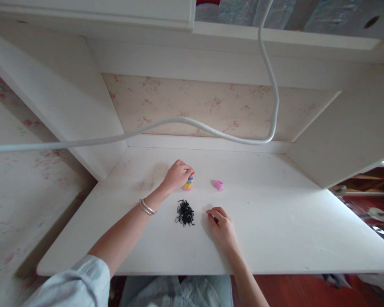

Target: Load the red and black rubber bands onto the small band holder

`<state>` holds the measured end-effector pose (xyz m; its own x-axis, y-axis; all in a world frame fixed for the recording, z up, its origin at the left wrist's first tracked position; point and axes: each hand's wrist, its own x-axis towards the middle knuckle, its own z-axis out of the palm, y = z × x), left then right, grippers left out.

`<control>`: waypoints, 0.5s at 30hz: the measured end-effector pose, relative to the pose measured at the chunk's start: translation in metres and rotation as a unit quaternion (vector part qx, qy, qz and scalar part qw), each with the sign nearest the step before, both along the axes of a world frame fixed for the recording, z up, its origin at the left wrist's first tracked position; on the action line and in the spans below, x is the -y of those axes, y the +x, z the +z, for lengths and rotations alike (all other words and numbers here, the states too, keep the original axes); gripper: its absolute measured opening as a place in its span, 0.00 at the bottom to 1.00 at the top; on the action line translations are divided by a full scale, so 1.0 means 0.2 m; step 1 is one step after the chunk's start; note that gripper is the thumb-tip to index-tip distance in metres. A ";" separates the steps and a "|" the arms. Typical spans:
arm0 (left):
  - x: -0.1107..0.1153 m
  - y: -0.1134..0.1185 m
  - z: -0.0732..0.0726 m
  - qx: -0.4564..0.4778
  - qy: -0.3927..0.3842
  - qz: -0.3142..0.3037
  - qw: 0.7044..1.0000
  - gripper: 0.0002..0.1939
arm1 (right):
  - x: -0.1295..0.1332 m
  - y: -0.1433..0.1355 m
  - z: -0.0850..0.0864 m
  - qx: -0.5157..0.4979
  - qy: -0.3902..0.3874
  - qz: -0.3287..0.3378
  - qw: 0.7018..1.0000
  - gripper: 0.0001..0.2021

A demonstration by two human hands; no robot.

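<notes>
A small colourful container (189, 182) with a pink base stands on the white desk, and my left hand (178, 174) is closed at its top, the fingers curled over its upper part. Just in front of it lies a loose pile of small black bands (185, 213). To the right of the pile, my right hand (220, 224) rests near the desk surface with thumb and fingers pinched together; anything between them is too small to make out. A pink cap-like piece (218, 185) lies on the desk to the right of the container.
The white desk (275, 234) has side panels and a floral back wall. A white cable (185, 121) hangs across the view in front of the shelf. Overhead is a cabinet (89, 10). Various items lie beyond the desk's right edge.
</notes>
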<state>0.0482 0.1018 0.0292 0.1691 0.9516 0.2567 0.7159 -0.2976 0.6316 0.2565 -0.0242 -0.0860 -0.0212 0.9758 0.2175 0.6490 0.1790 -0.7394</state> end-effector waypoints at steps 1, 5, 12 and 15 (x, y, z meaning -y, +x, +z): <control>0.00 -0.01 0.01 0.010 0.008 0.005 1.000 0.12 | 0.00 0.00 0.00 -0.004 0.000 -0.001 1.000 0.14; 0.07 -0.12 0.07 0.043 0.062 0.047 0.996 0.14 | 0.00 0.01 0.00 -0.037 0.003 -0.010 0.999 0.14; 0.48 -0.39 -0.04 0.079 0.009 0.104 0.991 0.17 | 0.00 -0.06 0.05 -0.101 -0.002 -0.019 0.995 0.13; 0.66 -0.51 -0.21 0.081 -0.021 0.135 0.987 0.17 | 0.01 -0.19 0.16 -0.075 0.010 0.032 0.997 0.13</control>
<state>-0.0531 -0.0298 -0.0136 -0.1328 0.9666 0.2190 0.6536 -0.0807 0.7525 0.2183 -0.0265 -0.0542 -0.0492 0.9690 0.2422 0.5182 0.2321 -0.8232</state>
